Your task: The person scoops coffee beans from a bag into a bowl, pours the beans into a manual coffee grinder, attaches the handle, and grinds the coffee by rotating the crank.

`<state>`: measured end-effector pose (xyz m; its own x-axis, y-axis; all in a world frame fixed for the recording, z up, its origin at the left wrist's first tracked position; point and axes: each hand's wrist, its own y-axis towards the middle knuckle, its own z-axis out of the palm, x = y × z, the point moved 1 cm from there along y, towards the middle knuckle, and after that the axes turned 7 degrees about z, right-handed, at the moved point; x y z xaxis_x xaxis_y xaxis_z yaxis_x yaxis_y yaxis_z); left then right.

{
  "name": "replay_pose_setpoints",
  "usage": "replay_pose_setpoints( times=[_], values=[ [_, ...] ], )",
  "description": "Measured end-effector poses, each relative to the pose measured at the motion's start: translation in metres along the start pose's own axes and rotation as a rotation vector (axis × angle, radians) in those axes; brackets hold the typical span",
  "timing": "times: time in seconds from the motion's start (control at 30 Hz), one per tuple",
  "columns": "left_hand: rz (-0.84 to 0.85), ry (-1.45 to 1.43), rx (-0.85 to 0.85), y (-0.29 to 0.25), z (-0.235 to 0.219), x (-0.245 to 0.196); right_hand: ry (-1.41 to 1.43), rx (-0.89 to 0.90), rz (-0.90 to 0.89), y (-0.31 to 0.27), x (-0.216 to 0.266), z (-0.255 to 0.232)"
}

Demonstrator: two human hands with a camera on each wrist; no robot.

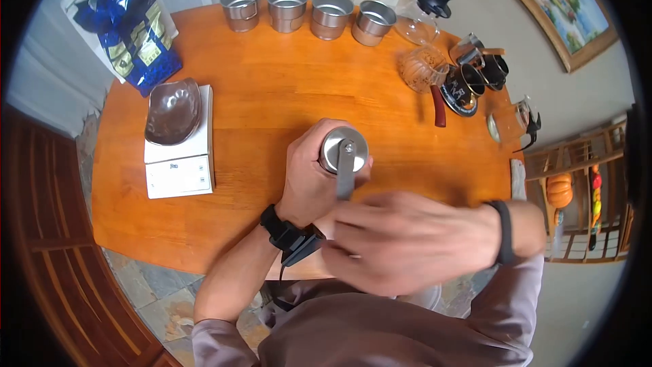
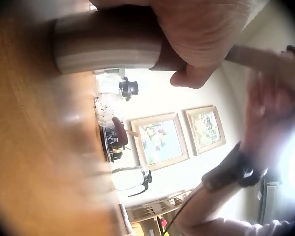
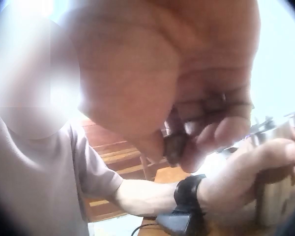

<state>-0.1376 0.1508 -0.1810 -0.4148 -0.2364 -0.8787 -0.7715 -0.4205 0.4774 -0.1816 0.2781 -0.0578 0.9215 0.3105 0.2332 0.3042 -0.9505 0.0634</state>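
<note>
My left hand [image 1: 309, 173] grips the body of a hand coffee grinder [image 1: 331, 149], which stands upright near the table's middle. Its round silver lid and the flat metal crank arm [image 1: 346, 171] face up. In the left wrist view, the grinder's silver lower body [image 2: 108, 46] shows below the palm, its base close to the tabletop. My right hand [image 1: 404, 241], blurred in the head view, is at the outer end of the crank. Seen from the right wrist, its fingers curl round a small dark knob [image 3: 174, 146].
At left, a brown dish [image 1: 174, 110] sits on a white scale [image 1: 178, 180], near a blue coffee bag [image 1: 139, 41]. Several metal cups [image 1: 286, 10] line the far edge. At right are a glass pot [image 1: 420, 68], dark cups [image 1: 465, 81] and a glass jug [image 1: 511, 122].
</note>
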Motion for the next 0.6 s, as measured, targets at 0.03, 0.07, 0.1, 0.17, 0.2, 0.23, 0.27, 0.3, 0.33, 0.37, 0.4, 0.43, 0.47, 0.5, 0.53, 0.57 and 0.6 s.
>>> replay_pose_setpoints(
  times=[0.03,0.07,0.1,0.17,0.2,0.23,0.27,0.3,0.33,0.37,0.4,0.43,0.47,0.5,0.53,0.57,0.6],
  values=[
    [-0.076,-0.001,0.017,0.000,-0.001,-0.006,-0.032,-0.078,-0.042,0.018,-0.003,0.006],
    [-0.151,0.000,0.031,0.000,-0.002,-0.011,-0.064,-0.154,-0.085,0.036,-0.009,0.011],
    [-0.147,0.009,0.044,-0.003,-0.001,-0.009,-0.147,-0.184,-0.086,0.055,-0.019,0.014],
    [-0.034,0.047,0.097,-0.013,0.004,0.007,-0.263,-0.223,-0.054,0.080,-0.057,0.010],
    [0.022,0.059,0.117,-0.016,0.004,0.010,-0.296,-0.228,-0.023,0.088,-0.080,0.003],
    [-0.032,0.005,0.099,-0.017,-0.002,0.006,-0.239,-0.124,0.124,0.086,-0.101,-0.011],
    [-0.035,-0.002,0.086,-0.017,-0.005,0.005,-0.180,-0.013,0.267,0.076,-0.116,-0.022],
    [-0.052,-0.039,0.120,-0.015,-0.007,0.005,-0.122,0.020,0.422,0.061,-0.123,-0.028],
    [-0.065,-0.078,0.149,-0.012,-0.009,0.005,-0.070,0.056,0.575,0.043,-0.130,-0.036],
    [-0.063,-0.048,0.143,-0.009,-0.010,0.002,-0.058,0.028,0.575,0.018,-0.135,-0.040],
    [-0.066,-0.061,0.128,-0.007,-0.011,0.001,-0.044,-0.001,0.580,-0.008,-0.134,-0.041],
    [-0.041,-0.059,0.106,-0.005,-0.011,0.001,0.026,0.056,0.648,-0.023,-0.122,-0.049],
    [-0.019,-0.055,0.088,-0.004,-0.010,0.002,0.100,0.110,0.717,-0.035,-0.105,-0.057],
    [-0.024,-0.063,0.081,-0.003,-0.009,0.005,0.118,0.128,0.725,-0.049,-0.089,-0.058],
    [0.011,-0.048,0.059,-0.003,-0.008,0.007,0.137,0.144,0.729,-0.058,-0.073,-0.058],
    [0.043,-0.028,0.043,-0.004,-0.008,0.008,0.080,0.121,0.660,-0.062,-0.053,-0.055],
    [0.037,-0.024,0.044,-0.004,-0.008,0.009,0.024,0.093,0.590,-0.064,-0.036,-0.052]
  ],
)
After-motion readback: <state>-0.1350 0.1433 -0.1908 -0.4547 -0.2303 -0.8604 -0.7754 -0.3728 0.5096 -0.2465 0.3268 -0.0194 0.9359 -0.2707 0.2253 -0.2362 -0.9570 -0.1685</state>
